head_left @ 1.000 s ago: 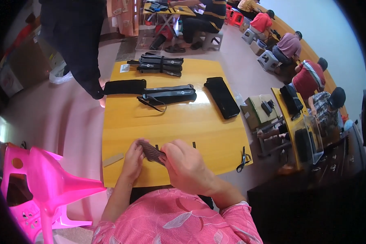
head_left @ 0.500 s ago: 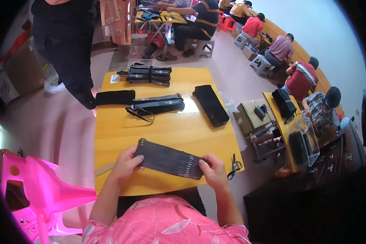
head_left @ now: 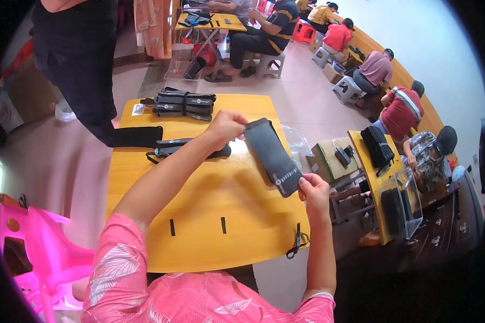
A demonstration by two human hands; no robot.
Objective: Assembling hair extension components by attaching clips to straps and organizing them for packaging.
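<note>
Both hands hold a flat stack of dark grey straps tilted over the right side of the yellow table. My left hand pinches its far left end; my right hand grips the near right end. Beneath it, the black stack on the table is mostly hidden. Left of my left hand, a grey and black strap stack is partly covered by my forearm. A flat black piece lies beside that. Farther back is a tied bundle of grey and black straps.
A small black looped strap lies at the table's right front corner. Two short black strips mark its surface. A pink stool stands left, a person far left. Right are a cardboard box and a side table with a clear bin.
My hands have carried the strap stack from the table's near middle to the far right, over the black stack, and turned it steeper. The two black strips now show.
</note>
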